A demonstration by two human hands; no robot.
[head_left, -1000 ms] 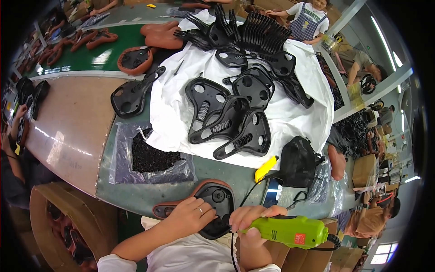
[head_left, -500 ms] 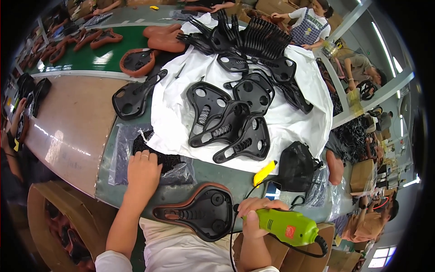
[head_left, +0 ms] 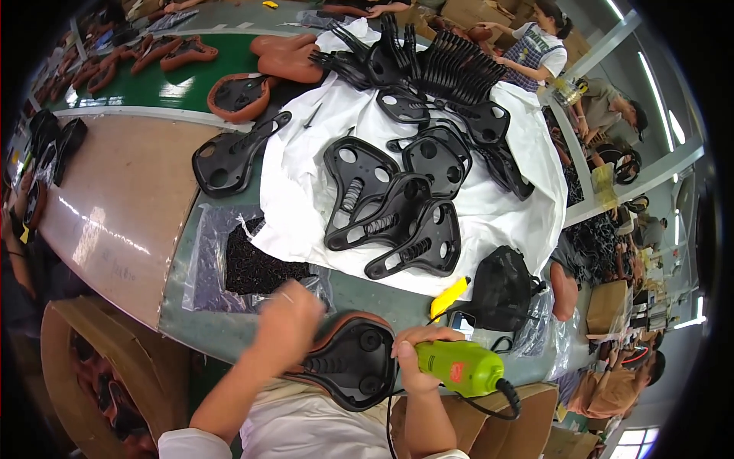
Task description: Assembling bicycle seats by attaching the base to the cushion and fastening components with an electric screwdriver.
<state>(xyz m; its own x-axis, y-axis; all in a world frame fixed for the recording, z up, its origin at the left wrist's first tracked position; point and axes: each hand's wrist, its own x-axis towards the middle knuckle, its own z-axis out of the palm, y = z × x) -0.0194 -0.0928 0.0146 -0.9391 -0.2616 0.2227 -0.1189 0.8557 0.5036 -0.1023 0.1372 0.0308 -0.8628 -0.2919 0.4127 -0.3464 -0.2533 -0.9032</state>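
A bicycle saddle [head_left: 355, 358], brown-rimmed with a black underside facing up, lies at the near table edge in front of me. My right hand [head_left: 418, 353] is wrapped round a green corded electric screwdriver [head_left: 468, 367], just right of the saddle's wide end; the tool's tip is hidden. My left hand [head_left: 289, 325] hovers at the saddle's narrow end, its fingers smeared by motion, so what they hold does not show. Just beyond it, a clear plastic bag [head_left: 205, 264] lies open around a pile of small black screw-like parts [head_left: 260, 264].
Black plastic saddle bases [head_left: 417, 243] lie on a white sheet [head_left: 306, 229], with more stacked behind. A yellow-handled tool [head_left: 449, 297], a phone [head_left: 461, 325] and a black bag [head_left: 501, 287] sit at right. A cardboard box [head_left: 65, 359] with saddles stands left. Other people work around.
My left hand has come back from the pile of small black parts to the saddle's narrow end. The electric screwdriver in my right hand has shifted slightly left and up.
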